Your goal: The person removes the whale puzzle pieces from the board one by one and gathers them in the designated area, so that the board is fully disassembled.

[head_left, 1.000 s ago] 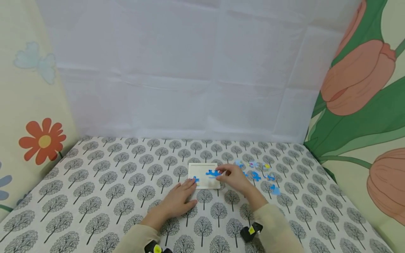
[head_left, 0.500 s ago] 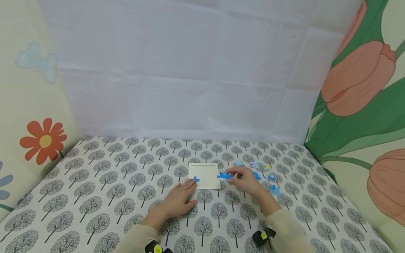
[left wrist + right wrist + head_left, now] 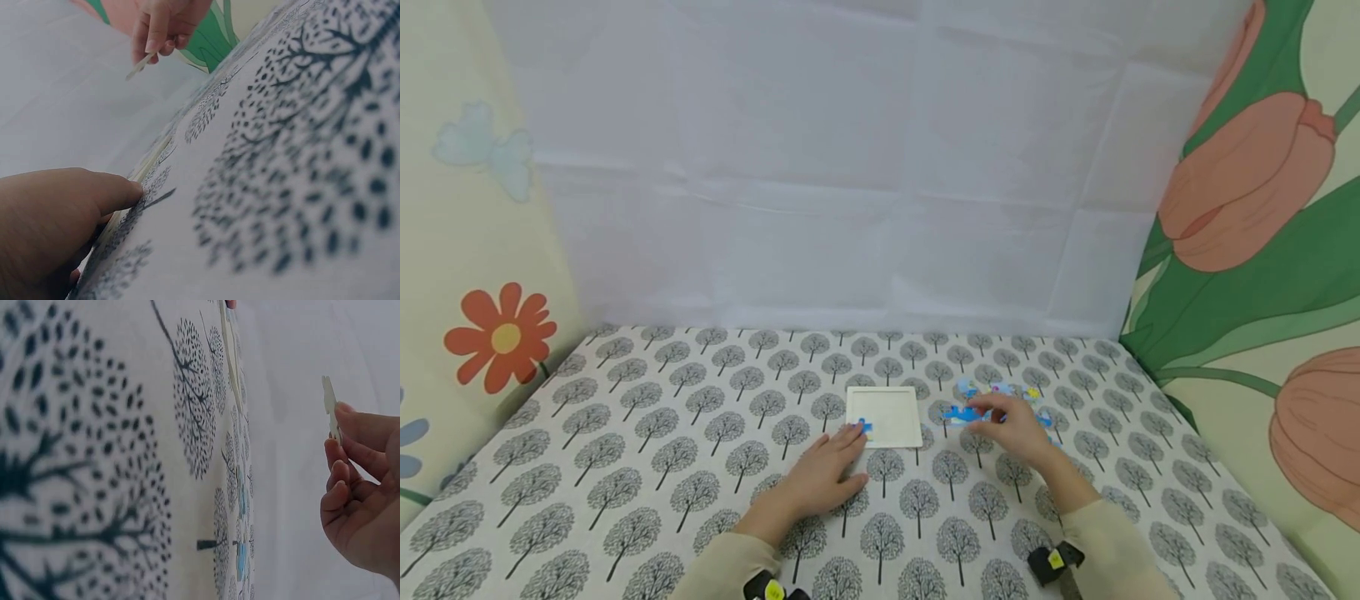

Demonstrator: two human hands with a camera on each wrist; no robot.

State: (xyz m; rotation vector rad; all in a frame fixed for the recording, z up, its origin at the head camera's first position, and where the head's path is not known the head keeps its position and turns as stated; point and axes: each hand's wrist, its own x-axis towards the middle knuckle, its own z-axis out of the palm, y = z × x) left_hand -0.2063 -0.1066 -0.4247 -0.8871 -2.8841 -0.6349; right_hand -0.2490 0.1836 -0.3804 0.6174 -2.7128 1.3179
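A cream puzzle tray [image 3: 897, 418] with a raised rim lies on the patterned cloth. Inside its lower left corner is a small blue puzzle piece [image 3: 867, 427], partly covered by fingertips. My left hand [image 3: 826, 477] rests flat there, fingers straight over the tray's left edge. To the right of the tray, my right hand [image 3: 1013, 427] pinches a long blue puzzle piece [image 3: 958, 414] between thumb and fingers. In the right wrist view this puzzle piece [image 3: 329, 399] shows edge-on, thin and pale, raised above the cloth.
Several loose puzzle pieces [image 3: 1002, 388] in blue, with some pink and yellow, lie on the cloth behind and beside my right hand, which hides part of them. The tree-print tablecloth [image 3: 700, 450] runs back to a white hanging sheet [image 3: 820, 208].
My right hand has drawn the long blue puzzle piece rightward, from over the tray to beside it near the loose pieces. My left hand has stayed in place.
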